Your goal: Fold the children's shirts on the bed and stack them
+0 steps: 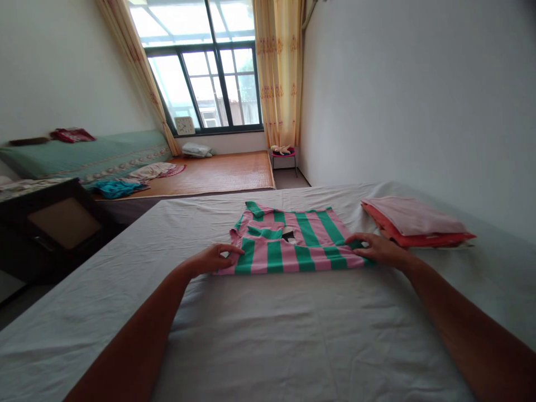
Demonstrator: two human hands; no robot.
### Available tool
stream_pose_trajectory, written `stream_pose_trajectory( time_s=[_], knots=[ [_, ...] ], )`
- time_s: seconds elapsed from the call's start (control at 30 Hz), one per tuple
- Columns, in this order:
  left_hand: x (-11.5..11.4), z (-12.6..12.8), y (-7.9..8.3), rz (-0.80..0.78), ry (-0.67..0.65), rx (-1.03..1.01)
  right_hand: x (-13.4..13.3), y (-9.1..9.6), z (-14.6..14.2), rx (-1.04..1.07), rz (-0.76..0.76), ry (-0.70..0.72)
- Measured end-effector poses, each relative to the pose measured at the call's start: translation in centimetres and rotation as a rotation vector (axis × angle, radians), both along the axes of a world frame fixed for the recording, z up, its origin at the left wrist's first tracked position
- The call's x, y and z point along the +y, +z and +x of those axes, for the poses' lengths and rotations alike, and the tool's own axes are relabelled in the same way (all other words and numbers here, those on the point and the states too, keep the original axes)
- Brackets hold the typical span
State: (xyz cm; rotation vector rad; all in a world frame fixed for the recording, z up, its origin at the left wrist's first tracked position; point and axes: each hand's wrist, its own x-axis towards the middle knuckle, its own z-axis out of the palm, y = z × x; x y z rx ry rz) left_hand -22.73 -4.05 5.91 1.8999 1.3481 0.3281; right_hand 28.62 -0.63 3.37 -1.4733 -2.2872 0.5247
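A pink-and-green striped shirt (293, 240) lies folded on the white sheet of the bed (268, 335), collar toward me. My left hand (215, 258) pinches its near left corner between thumb and fingers. My right hand (374, 248) rests on the near right corner, fingers curled over the cloth edge. Both forearms reach forward across the sheet.
A stack of folded pink and orange-red clothes (412, 223) sits on the bed to the right, close to the white wall. Beyond the bed are a low wooden platform (218, 174) with loose clothes, a small stool (283, 155), a dark cabinet (50, 229) at left and a window.
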Motion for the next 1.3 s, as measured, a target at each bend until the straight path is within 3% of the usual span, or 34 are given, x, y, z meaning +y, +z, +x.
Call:
stream_pose_trajectory(
  time_s=[0.07, 0.17, 0.23, 0.3, 0.37, 0.47, 0.73, 1.03, 1.17, 1.3],
  knots=[
    [-0.3, 0.1, 0.5, 0.072, -0.029, 0.095, 0.0, 0.0, 0.2, -0.089, 0.083, -0.049],
    [-0.6, 1.7, 0.7, 0.426, 0.059, 0.227, -0.4, 0.4, -1.4, -0.136, 0.38, -0.156],
    [-0.8, 3.5, 0.1, 0.659, 0.104, 0.271, -1.2, 0.7, -3.8, -0.093, 0.478, -0.064],
    [-1.1, 5.5, -0.8, 0.768, 0.014, 0.28, -2.3, 0.7, -6.8, -0.047, 0.42, 0.174],
    [-1.6, 7.2, -1.9, 0.749, -0.132, 0.311, -3.6, 0.2, -9.4, -0.052, 0.301, 0.373],
    [-2.3, 8.4, -3.3, 0.641, -0.17, 0.424, -4.6, -0.9, -10.9, -0.134, 0.185, 0.419],
    [-2.1, 7.2, -4.2, 0.493, 0.04, 0.57, -2.5, -2.1, -6.6, -0.334, 0.082, 0.072],
    [-2.7, 6.7, -3.8, 0.43, 0.125, 0.581, 0.0, -4.8, -4.2, -0.428, 0.155, -0.209],
    [-2.6, 6.5, -4.2, 0.485, 0.165, 0.536, 0.7, -3.0, -5.8, -0.48, 0.216, -0.198],
    [-2.5, 6.4, -4.6, 0.565, 0.177, 0.5, 2.7, 0.2, -11.9, -0.393, 0.314, 0.062]
  ],
)
